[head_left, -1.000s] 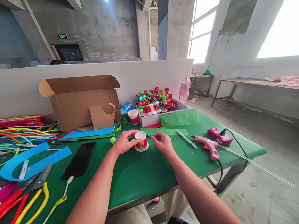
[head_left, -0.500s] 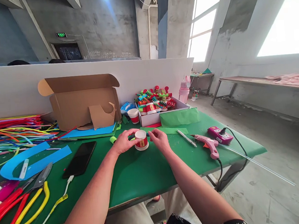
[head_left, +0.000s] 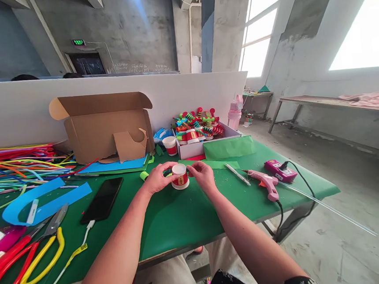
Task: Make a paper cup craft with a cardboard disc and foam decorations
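A small red and white paper cup (head_left: 180, 178) stands upside down on the green table in front of me. My left hand (head_left: 158, 179) is closed at its left side, fingers against the cup. Beside those fingers a dark coiled pipe cleaner (head_left: 167, 173) sticks out from the cup's left. On the other side, my right hand (head_left: 201, 174) pinches a small dark coiled piece against the cup's wall; the fingers cover most of it. A bright green rolled piece (head_left: 144, 176) lies just left of my left hand.
Behind the cup, a box (head_left: 190, 151) holds several decorated cups; another paper cup (head_left: 170, 146) stands beside it. A pink glue gun (head_left: 265, 182) and white pen (head_left: 238, 174) lie right. Left are a phone (head_left: 103, 200), scissors (head_left: 27, 258), pipe cleaners (head_left: 22, 167) and a cardboard box (head_left: 106, 136).
The view has shifted very slightly. Both hands stay at the cup, with hardly any movement of the fingers.
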Demonstrator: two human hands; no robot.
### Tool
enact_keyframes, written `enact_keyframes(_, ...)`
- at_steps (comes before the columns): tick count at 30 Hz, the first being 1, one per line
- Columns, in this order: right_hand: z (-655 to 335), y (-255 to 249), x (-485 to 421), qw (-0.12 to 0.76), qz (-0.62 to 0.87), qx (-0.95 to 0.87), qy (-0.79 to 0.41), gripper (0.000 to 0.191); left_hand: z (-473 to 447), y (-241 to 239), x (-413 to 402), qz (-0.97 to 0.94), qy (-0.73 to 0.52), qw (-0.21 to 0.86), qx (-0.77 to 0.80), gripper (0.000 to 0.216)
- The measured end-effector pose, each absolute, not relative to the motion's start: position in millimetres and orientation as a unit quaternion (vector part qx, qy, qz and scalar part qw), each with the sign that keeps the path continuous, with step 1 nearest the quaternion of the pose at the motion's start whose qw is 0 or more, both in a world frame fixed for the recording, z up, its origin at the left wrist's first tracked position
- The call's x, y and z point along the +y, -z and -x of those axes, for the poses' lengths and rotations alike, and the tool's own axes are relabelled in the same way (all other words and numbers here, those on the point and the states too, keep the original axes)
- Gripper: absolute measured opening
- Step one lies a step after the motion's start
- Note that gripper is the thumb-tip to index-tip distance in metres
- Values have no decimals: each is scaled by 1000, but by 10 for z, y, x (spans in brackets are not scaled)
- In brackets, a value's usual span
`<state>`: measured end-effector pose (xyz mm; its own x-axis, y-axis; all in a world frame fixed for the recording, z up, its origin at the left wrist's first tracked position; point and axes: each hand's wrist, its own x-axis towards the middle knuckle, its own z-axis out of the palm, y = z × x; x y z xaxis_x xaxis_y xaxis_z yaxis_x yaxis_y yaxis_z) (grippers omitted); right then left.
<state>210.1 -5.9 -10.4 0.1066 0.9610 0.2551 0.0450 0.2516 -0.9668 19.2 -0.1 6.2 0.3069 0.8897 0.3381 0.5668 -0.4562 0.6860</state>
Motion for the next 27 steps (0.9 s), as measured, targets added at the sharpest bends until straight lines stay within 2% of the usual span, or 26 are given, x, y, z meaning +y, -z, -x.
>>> enact_keyframes(10, -2037, 68, -93, 579, 507, -546, -331, 27, -209, -62, 24, -755, -380, 269, 462, 50)
enact_keyframes(27, -2010, 53, -90, 579, 505, -550, -327, 24, -218, -52, 21, -723, -410, 312, 460, 60)
